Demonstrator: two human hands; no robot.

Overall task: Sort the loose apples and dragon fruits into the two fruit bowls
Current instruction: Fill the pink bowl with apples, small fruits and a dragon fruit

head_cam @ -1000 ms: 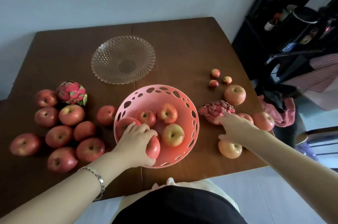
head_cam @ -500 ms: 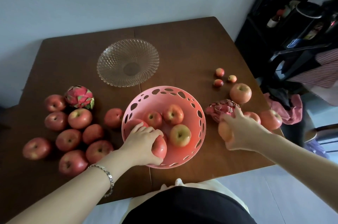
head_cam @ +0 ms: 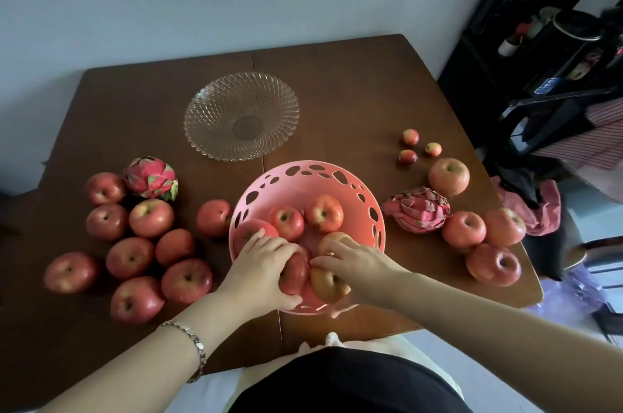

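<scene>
Head view: print on the dark shelf (head_cam: 488, 52) too blurred to read. Grips a red apple (head_cam: 294, 272) in the curled left hand (head_cam: 259, 269); clasps a yellowish apple (head_cam: 328, 286) under the curled right hand (head_cam: 359, 264), fruits touching, inside the near rim of the pink perforated bowl (head_cam: 305, 167). Left dragon fruit (head_cam: 150, 178) and right dragon fruit (head_cam: 418, 209) out on the table (head_cam: 354, 82).

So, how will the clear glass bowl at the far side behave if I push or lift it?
The glass bowl looks rigid and probably fragile, being clear cut glass. Wide and shallow, it should slide on the smooth wooden table rather than tip. Though empty, patterned glass may feel heavy for its size.
</scene>
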